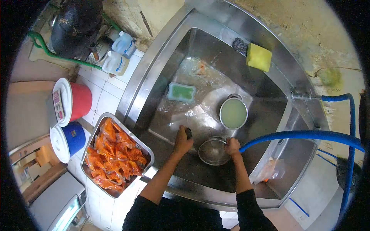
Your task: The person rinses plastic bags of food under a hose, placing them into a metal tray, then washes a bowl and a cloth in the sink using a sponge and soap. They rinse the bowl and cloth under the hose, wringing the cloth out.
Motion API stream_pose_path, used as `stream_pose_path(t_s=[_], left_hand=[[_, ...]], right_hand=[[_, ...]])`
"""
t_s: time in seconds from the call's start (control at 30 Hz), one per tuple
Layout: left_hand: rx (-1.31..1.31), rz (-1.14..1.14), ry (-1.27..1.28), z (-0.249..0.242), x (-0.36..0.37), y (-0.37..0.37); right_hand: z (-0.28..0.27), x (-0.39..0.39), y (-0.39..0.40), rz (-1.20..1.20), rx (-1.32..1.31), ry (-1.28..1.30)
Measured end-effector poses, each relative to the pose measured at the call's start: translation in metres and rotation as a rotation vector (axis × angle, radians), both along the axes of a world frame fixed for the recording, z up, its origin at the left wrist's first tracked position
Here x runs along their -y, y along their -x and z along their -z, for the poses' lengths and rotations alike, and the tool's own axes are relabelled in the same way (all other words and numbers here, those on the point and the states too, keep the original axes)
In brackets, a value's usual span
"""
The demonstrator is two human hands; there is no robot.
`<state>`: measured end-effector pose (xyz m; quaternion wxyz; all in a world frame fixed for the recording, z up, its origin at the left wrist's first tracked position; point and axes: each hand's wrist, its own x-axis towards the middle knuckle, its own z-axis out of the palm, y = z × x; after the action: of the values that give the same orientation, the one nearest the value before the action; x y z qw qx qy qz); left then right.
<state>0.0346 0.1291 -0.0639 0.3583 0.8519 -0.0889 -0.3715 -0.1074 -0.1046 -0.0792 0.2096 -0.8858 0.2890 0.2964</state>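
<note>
My left hand (182, 141) is closed around a small dark object (188, 133), mostly hidden by the fingers, over the sink's front side. My right hand (232, 146) grips the end of a blue hose (293, 134), right at the rim of a round metal pot (213, 151) standing low in the sink. Behind it sits another metal pot (233, 113), filled with cloudy greenish liquid. A clear plastic sheet (221, 96) lies wet on the sink floor, with a green sponge in a pale tray (181, 92) on it.
The steel sink (133, 90) has a yellow sponge (258, 57) and a steel scourer (239, 45) at its back ledge. On the left stands a metal tray (151, 157) of orange-filled bags (115, 152). Red (81, 101) and blue (77, 138) buckets and plastic jugs (124, 45) are beyond.
</note>
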Motion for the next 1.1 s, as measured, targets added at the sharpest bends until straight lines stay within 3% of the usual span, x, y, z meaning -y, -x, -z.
stream_pose_path(t_s=[0.1,0.13,0.2,0.27,0.33,0.47,0.5,0.53,0.6,0.67,0.77,0.83,0.87,0.93,0.97,1.03,1.1], left_hand=[[-0.156,-0.535,0.262,0.010,-0.002,-0.007],[-0.157,-0.533,0.259,0.015,-0.005,-0.007],[-0.321,-0.952,0.366,-0.001,0.000,-0.021],[-0.341,-0.995,0.313,0.011,0.002,-0.035],[-0.542,-1.172,0.740,0.001,0.011,-0.054],[-0.525,-1.217,0.797,-0.009,0.027,-0.088],[-0.452,-1.228,0.667,-0.010,0.027,-0.093],[-0.447,-1.232,0.665,-0.009,0.024,-0.092],[-0.272,-1.135,0.488,0.008,0.017,-0.085],[-0.211,-1.119,0.517,0.033,0.008,-0.063],[-0.258,-1.103,0.477,0.039,0.006,-0.028],[0.028,-0.815,0.359,0.068,0.001,0.001],[0.032,-0.821,0.360,0.080,0.002,0.010],[0.048,-0.577,0.380,0.097,0.006,0.024],[0.043,-0.579,0.381,0.086,0.010,0.019],[-0.035,-0.346,0.410,0.042,0.020,0.000],[-0.054,-0.313,0.353,0.028,0.024,0.000]], right_hand=[[0.025,0.002,0.003,0.024,0.186,0.073],[0.025,0.004,0.001,0.070,0.058,0.086],[0.008,-0.003,-0.008,0.114,-0.074,0.100],[-0.006,-0.021,-0.015,-0.042,0.193,0.504],[-0.022,-0.046,-0.024,-0.017,0.221,0.433],[-0.049,-0.093,-0.066,0.052,0.372,0.238],[-0.045,-0.099,-0.080,0.064,0.511,0.118],[-0.041,-0.102,-0.097,0.077,0.651,-0.006],[-0.051,-0.099,-0.143,-0.012,0.744,-0.023],[-0.045,-0.090,-0.185,-0.134,0.855,-0.009],[-0.007,-0.078,-0.233,-0.221,0.702,-0.086],[0.015,-0.076,-0.254,-0.457,0.493,-0.016],[0.019,-0.075,-0.265,-0.464,0.496,-0.018],[0.026,-0.073,-0.279,-0.670,0.303,-0.005],[0.034,-0.073,-0.282,-0.671,0.298,-0.004],[0.059,-0.074,-0.286,-0.812,0.375,0.044],[0.072,-0.079,-0.295,-0.872,0.351,0.044]])
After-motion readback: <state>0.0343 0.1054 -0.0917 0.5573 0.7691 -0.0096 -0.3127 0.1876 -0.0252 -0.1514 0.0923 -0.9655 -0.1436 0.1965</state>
